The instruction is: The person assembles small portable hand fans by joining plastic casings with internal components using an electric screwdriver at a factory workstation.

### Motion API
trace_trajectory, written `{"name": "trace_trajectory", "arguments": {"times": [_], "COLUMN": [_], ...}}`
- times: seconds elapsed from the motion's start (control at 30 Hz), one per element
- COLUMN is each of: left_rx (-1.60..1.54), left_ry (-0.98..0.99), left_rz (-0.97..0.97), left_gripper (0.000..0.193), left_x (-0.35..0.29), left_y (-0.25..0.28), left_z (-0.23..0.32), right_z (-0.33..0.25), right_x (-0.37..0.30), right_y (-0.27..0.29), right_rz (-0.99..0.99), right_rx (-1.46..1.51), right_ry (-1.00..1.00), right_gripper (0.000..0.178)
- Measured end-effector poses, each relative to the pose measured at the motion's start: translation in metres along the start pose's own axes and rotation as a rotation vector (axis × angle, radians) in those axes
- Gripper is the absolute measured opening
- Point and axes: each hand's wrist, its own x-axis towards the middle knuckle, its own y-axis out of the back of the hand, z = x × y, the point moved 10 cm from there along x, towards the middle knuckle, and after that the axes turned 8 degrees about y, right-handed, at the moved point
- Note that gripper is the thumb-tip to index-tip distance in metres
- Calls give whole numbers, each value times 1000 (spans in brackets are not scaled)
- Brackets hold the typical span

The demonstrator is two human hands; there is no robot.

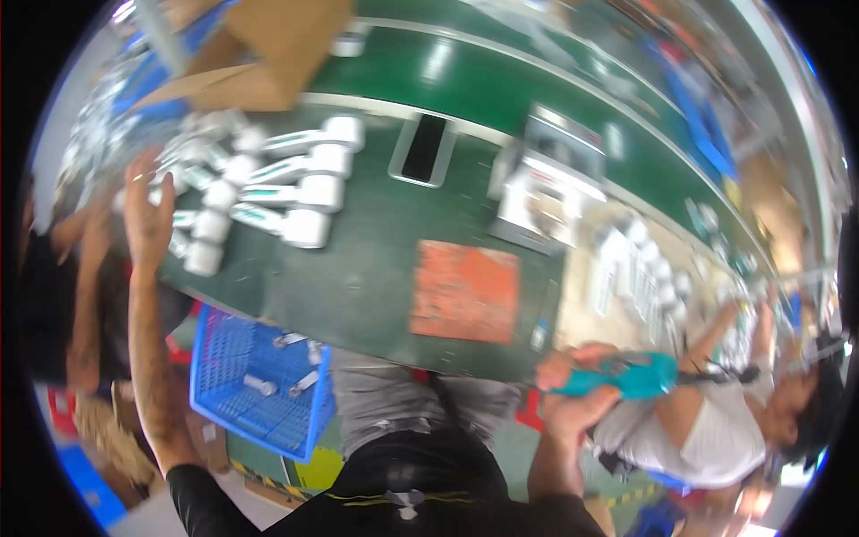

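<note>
My left hand (pixel 148 210) stretches out to the far left, fingers apart, beside a group of white hammer-shaped devices (pixel 310 192) with round heads and labelled handles. Blur hides whether its fingertips touch any of them; I see nothing held in it. At the front right, my right hand (pixel 577 398) is closed around a teal electric screwdriver (pixel 626 374), whose dark tip points right. An orange-red square mat (pixel 465 292) lies on the green workbench (pixel 358 291) between my hands.
A phone-like device (pixel 425 150) lies at the back, left of white boxes (pixel 548 192). More white devices (pixel 635 268) line the right. A blue basket (pixel 259 385) holds a few parts below the bench edge. A cardboard box (pixel 268 54) stands back left. Co-workers (pixel 707 412) sit on both sides.
</note>
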Motion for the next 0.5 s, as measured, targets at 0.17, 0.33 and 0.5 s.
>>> {"name": "trace_trajectory", "arguments": {"times": [0.17, 0.33, 0.5], "left_rx": [-819, -660, -581], "left_ry": [-210, -623, -561], "left_rz": [-588, -938, -452], "left_gripper": [23, 46, 48], "left_x": [-57, -164, -186], "left_y": [-94, -172, -250], "left_z": [357, 575, 634], "right_z": [-19, -27, -37], "right_x": [-3, -10, -35], "right_y": [39, 44, 70], "right_rz": [2, -55, 45], "right_rx": [-24, 4, 70], "right_ry": [29, 32, -47], "right_gripper": [79, 79, 84]}}
